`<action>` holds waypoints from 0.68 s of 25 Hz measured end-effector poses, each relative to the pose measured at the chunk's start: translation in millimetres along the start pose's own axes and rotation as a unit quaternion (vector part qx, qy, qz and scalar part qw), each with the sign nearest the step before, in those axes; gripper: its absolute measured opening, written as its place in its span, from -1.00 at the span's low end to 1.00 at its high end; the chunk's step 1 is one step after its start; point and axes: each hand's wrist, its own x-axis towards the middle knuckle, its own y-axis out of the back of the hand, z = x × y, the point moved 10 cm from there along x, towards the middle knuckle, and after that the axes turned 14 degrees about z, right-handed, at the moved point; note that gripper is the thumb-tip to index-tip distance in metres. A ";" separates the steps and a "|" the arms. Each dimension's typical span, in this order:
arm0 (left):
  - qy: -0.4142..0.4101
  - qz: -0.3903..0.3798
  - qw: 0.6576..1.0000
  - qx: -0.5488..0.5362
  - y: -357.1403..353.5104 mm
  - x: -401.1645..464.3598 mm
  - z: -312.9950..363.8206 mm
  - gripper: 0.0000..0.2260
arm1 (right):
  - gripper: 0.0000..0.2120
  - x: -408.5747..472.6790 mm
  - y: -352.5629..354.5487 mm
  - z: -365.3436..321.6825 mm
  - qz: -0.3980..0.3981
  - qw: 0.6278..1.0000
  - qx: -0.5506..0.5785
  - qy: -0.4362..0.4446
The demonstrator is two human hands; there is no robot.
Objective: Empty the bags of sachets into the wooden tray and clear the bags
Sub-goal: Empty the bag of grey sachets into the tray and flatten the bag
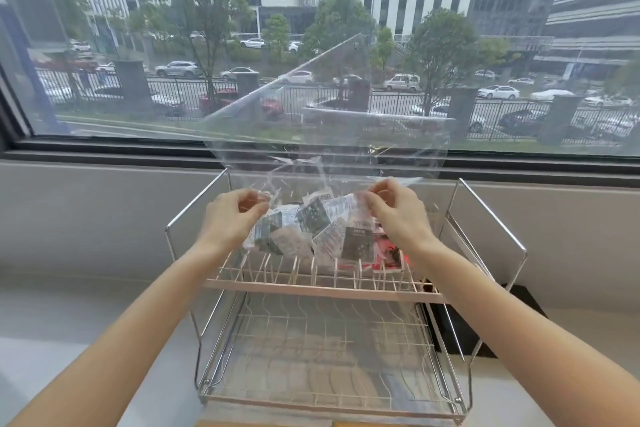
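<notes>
Above rack (485, 218) – both hands' fingers (254, 203) pinch clear bag (329, 135) edges, sachets (322, 229) beneath.

Two-tier rack (485, 218) sits before the window (138, 45). Sachets (318, 232) lie on upper tier (322, 289); lower tier (329, 357) beneath. Bag (329, 135) rises above sachets, left hand (228, 218) and right hand (398, 215) at either side.

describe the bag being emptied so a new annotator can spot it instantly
Start at the two-tier metal rack on the sill below the big window. Over its upper shelf, the left hand and right hand each pinch an edge of a clear plastic bag, whose loose film rises in front of the glass. It is see-through, with sachets hanging between the hands; nothing else here is.
</notes>
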 end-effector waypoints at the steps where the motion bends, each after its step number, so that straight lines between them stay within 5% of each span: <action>1: -0.015 0.014 1.000 -0.024 9.8 -1.5 15.5 -0.81 | -0.95 0.6 13.6 -14.1 0.018 0.999 0.025 0.012; 6: -0.057 0.054 0.985 -0.156 55.8 -30.8 84.4 -0.97 | -0.89 -20.8 79.0 -70.3 0.053 0.992 0.100 0.062; 9: -0.033 0.028 0.975 -0.216 66.9 -81.8 101.1 -0.89 | -0.95 -55.1 110.7 -68.9 0.057 0.992 0.101 0.057; 17: 0.222 -0.039 0.913 -0.341 22.5 -244.7 11.2 -0.67 | -0.95 -193.9 134.8 50.9 0.044 0.988 0.104 -0.102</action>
